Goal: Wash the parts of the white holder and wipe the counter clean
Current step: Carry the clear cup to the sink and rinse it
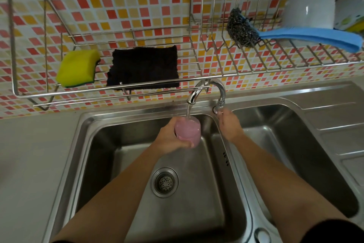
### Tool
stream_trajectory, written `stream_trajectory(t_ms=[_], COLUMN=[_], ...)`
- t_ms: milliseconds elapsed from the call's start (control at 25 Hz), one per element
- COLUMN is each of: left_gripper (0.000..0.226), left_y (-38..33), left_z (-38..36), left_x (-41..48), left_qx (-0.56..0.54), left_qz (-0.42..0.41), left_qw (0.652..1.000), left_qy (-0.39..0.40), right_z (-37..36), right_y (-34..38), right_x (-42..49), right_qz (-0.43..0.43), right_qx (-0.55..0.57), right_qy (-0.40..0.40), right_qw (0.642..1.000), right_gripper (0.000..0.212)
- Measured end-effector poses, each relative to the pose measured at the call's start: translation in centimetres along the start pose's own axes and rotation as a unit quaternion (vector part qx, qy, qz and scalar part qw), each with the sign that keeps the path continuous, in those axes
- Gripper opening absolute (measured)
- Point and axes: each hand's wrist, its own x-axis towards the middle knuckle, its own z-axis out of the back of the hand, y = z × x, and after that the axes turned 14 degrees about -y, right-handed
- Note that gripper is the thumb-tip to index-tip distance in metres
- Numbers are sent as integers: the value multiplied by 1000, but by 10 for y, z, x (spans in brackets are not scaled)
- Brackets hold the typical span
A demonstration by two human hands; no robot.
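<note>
The left grip (169,138) curls round a translucent pink cup (188,130) at the frame's centre, over the left basin (110,144), mouth up under the water stream (188,111) from the tap (208,85). The fingers cover the cup's left side. The right grip (229,124) reaches the tap lever (216,109) with its fingertips; whether they pinch it cannot be told. The drain (165,182) lies below the cup. The grey tabletop (29,154) fills the left edge. In the upper frame a wire rack (137,87) carries a yellow sponge (78,67), a black cloth (143,65), a steel scourer (241,29) and a blurred white bowl (311,4).
</note>
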Motion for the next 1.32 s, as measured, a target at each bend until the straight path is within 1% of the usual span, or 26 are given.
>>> stream_trajectory(t_ms=[40,120,160,200,240,280,320,360,400,440,520,600,680,760,1000,1080,1160,1200,1240,1280,1320], left_gripper=[82,82,81,80,79,79,79,80,82,84,86,83,79,76,79,80,79,78,77,76,74], left_y=[2,4,4,6,10,14,20,24,30,35,44,52,56,55,37,30,27,24,25,28,32], left_z=[0,-1,-1,0,0,2,4,7,11,14,21,27,36,46,85,93,101,104,108,112,117], left_x=[-1,-3,-5,-6,-8,-11,-14,-16,-18,-21,-26,-31,-37,-42,-59,-67,-78,-85,-88,-91,-92], left_qx=[0,7,12,20,36,63,100,140,182,227,332,426,482,534,663,688,699,698,692,665,612], left_qz=[-7,-27,-37,-46,-57,-72,-85,-100,-111,-124,-146,-145,-125,-136,-222,-273,-344,-365,-365,-339,-295], left_qw=[1000,999,999,998,997,995,991,985,977,966,932,892,867,834,715,672,627,616,623,666,733], left_qy=[-4,-16,-22,-26,-28,-27,-27,-26,-23,-13,16,32,26,24,3,2,-1,-3,-8,-18,-35], right_z=[2,5,6,4,-2,-10,-16,-22,-26,-29,-32,-32,-32,-30,-15,-9,0,6,13,19,24], right_y=[-1,5,10,12,9,0,-11,-23,-34,-43,-50,-52,-55,-58,-40,-33,-20,-11,-1,9,19], right_x=[-2,-10,-16,-24,-35,-50,-66,-82,-95,-104,-109,-105,-103,-104,-104,-108,-118,-124,-130,-136,-141], right_qz=[-48,-95,-105,-100,-83,-62,-33,2,34,57,78,95,105,107,94,84,92,100,106,105,95], right_qx=[63,173,202,202,165,98,9,-79,-148,-193,-224,-238,-241,-242,-238,-234,-236,-226,-203,-168,-128], right_qy=[-39,-92,-109,-119,-122,-112,-84,-49,-18,3,21,31,36,37,103,116,109,109,104,92,73], right_qw=[996,976,968,967,975,987,996,996,988,979,971,966,964,964,961,962,961,963,968,976,985], right_gripper=[30,31,30,34,44,54,61,62,61,58,56,56,58,57,60,59,60,62,63,62,57])
